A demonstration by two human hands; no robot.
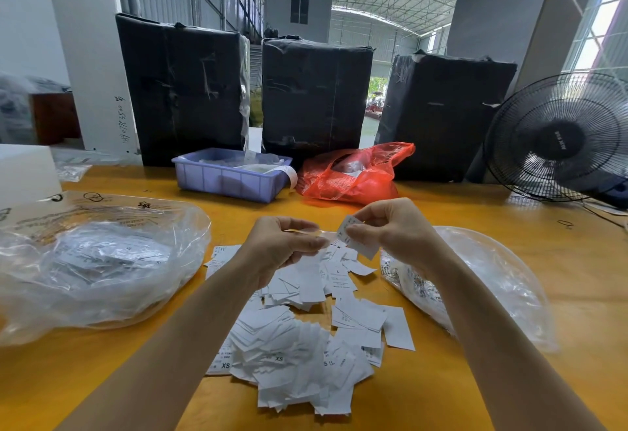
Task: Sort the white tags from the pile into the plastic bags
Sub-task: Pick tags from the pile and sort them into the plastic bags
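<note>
Head view, looking fwd/down at yellow table (pixel 475 226). Both hands raised above pile of white tags (pixel 299 339), which lies below and between the forearms, spreading toward the person.

1. Right hand (pixel 390 230): fingers curled, thumb and forefinger pinching one white tag (pixel 356 238) by its upper edge. Tag hangs tilted, printed side partly visible, text too small to read. Tag sits at the hand's left side, between both hands.
2. Left hand (pixel 282 243): fingers curled inward, fingertips pressed together near a thin pale strip (pixel 306 231) at its upper edge. Cannot tell whether strip is a tag seen edge-on, nor whether the fingers actually grip it.
3. Hands are close, approx. level, not touching.

Bags:
- Clear plastic bag, left (pixel 102 260): well out to the left of left hand, bulky, crumpled, printed tags showing through the film.
- Clear plastic bag, right (pixel 492 277): just right of and below right hand, partly hidden behind right forearm, printed items visible inside.

Beyond hands:
- Lilac plastic bin (pixel 231 175), beyond left hand, w/ white items inside.
- Red plastic bag (pixel 353 175), beyond right hand, beside bin.
- Three black-wrapped bales (pixel 316 90) standing behind bin and red bag.
- Black fan (pixel 560 138), far right of right hand.

Some pile tags show "XS" print.
</note>
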